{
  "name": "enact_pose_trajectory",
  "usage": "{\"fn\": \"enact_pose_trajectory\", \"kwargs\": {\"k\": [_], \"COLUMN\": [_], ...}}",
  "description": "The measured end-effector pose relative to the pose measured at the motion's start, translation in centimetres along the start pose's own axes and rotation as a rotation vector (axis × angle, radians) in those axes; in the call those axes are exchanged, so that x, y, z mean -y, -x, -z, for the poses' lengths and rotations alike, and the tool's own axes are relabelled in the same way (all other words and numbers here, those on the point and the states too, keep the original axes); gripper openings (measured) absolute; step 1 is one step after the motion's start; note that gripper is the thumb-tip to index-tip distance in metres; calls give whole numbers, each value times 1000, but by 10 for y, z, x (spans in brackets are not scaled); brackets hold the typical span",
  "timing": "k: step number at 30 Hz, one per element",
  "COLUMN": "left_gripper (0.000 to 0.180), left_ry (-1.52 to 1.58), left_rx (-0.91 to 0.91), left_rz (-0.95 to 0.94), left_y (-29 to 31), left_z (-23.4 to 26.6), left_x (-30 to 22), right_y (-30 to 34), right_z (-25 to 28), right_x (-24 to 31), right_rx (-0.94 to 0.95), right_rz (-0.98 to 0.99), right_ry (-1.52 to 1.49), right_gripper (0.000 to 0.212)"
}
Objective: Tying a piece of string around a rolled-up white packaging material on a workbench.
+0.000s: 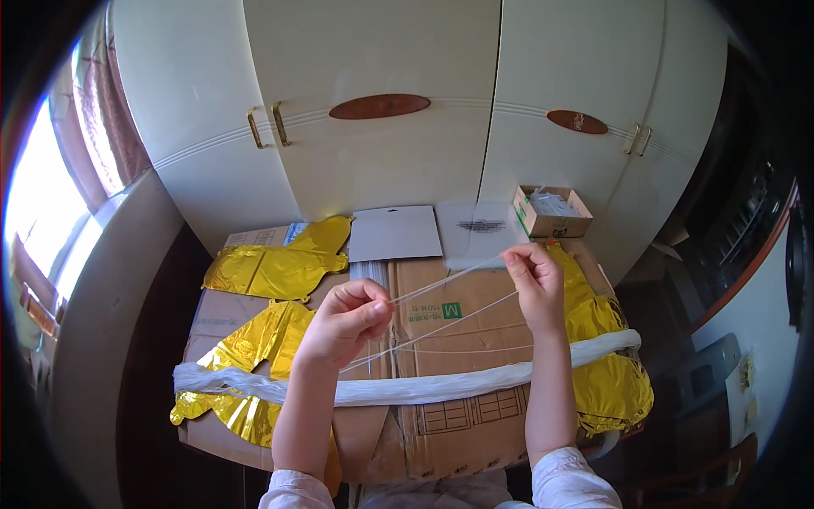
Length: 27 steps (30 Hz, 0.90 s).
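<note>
Your left hand [349,318] and right hand [536,284] pinch string [449,278] between them, slanting up rightward. Below, nearer your left, a white hank [432,388] runs left to right

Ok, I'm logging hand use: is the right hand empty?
No, the right hand pinches thin pale string, stretched across to the left hand.

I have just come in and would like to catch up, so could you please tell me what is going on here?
A person is holding thin pale strands stretched between the left hand and the right hand, pinched in the fingers of each. Below them, a long white bundle lies across the cardboard, over gold foil toward either end. A small open box stands at the back right.
</note>
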State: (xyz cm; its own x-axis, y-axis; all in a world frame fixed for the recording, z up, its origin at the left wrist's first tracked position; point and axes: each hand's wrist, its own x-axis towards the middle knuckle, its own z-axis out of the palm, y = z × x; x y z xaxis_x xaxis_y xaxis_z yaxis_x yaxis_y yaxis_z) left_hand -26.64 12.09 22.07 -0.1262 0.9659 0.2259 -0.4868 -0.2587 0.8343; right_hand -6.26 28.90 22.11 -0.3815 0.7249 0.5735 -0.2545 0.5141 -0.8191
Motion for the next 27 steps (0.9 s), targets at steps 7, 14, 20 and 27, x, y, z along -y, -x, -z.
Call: {"fn": "enact_pose_trajectory", "kwargs": {"k": [7,14,20,27], "left_gripper": [17,47,9,12], "left_ry": [306,-515,-1650,-75], "left_rx": [264,-251,-266,-219], "left_rz": [17,-507,-627,-114], "left_y": [6,5,-1,11], "left_z": [-9,-27,-27,-18], "left_x": [-6,-11,-6,-26], "right_y": [-1,12,14,13], "right_z": [-8,-14,1,-8], "right_x": [-19,12,27,24], "right_rx": [55,661,572,512], "right_rz": [-1,-59,-29,-11], "right_ry": [113,90,-169,-37], "right_gripper": [12,11,6,8]}}
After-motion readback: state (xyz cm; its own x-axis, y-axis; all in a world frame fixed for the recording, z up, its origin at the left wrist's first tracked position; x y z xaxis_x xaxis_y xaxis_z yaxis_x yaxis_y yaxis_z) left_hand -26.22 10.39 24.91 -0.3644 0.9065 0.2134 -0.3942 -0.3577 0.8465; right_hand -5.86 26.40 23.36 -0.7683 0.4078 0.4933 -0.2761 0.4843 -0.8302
